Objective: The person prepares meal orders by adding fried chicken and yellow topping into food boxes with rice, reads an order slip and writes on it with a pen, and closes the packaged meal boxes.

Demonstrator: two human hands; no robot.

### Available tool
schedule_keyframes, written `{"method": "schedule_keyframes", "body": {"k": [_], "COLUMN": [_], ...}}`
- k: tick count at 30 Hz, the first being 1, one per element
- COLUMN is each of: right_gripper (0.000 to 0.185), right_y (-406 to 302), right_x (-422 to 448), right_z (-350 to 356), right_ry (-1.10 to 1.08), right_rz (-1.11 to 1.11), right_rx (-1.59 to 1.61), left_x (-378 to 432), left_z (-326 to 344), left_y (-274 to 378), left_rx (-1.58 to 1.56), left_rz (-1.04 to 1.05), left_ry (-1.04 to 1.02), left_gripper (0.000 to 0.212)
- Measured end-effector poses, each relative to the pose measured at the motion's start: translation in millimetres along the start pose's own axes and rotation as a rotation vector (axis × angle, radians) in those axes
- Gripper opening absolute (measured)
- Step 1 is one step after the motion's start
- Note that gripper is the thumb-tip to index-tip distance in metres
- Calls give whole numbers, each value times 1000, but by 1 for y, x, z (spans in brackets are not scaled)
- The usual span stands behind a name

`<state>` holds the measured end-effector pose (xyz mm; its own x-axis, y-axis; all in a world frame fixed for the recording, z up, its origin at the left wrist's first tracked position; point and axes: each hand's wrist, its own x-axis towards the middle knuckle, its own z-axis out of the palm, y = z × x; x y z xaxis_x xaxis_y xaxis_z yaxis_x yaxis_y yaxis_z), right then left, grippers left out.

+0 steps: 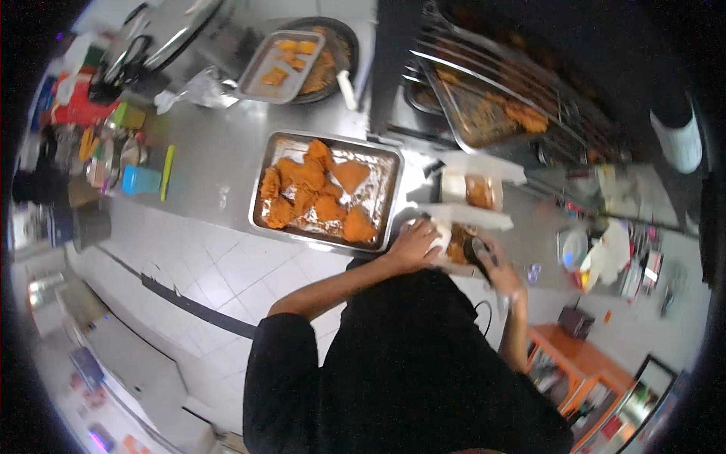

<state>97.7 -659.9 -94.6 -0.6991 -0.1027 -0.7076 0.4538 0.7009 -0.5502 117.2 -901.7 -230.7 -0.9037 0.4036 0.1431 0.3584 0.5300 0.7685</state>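
Note:
My left hand point(417, 244) grips the near-left side of an open white takeaway box point(466, 215), its fingers curled over a white part. Brown food point(455, 252) lies inside, partly hidden by the hands. My right hand point(506, 279) holds a dark utensil point(481, 254) over the right part of this box; blur hides whether it is tongs or another tool. Just beyond stands a second open white box point(448, 187) with a brown fried piece point(479, 192) in it. Left of my left hand, a metal tray point(326, 245) carries several pieces of orange-brown fried chicken point(306, 176).
At the back, a smaller tray point(247, 88) with fried pieces overlaps a round dark pan point(343, 40). A wire-shelved food warmer point(476, 68) stands back right. Crumpled foil point(207, 88), a blue container point(142, 180) and a yellow-green stick point(168, 173) lie on the steel counter point(210, 142).

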Motion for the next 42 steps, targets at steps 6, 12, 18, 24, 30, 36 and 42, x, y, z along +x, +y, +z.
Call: {"method": "schedule_keyframes", "body": {"k": [6, 12, 18, 24, 30, 36, 42], "right_gripper": [46, 50, 56, 48, 47, 36, 50], "right_y": [-89, -233, -358, -352, -246, -170, -149], "right_x": [18, 206, 263, 265, 113, 78, 34], "right_z": [45, 193, 241, 231, 215, 156, 110], "right_ry": [-172, 187, 530, 571, -250, -543, -288], "right_rz": [-414, -622, -569, -585, -830, -861, -821], "right_rx": [396, 460, 144, -34, -238, -509, 124], "left_x": [-47, -126, -198, -181, -128, -64, 10], "left_z": [-98, -99, -91, -120, -215, -245, -223], "left_y": [11, -11, -7, -7, -7, -17, -24], "left_rx": [-331, -315, -247, -401, 288, 596, 354], "left_rz": [-352, -683, -745, -786, -512, 55, 255], "left_ry": [267, 516, 627, 530, 481, -247, -299], "left_gripper": [19, 18, 20, 16, 48, 31, 15]}}
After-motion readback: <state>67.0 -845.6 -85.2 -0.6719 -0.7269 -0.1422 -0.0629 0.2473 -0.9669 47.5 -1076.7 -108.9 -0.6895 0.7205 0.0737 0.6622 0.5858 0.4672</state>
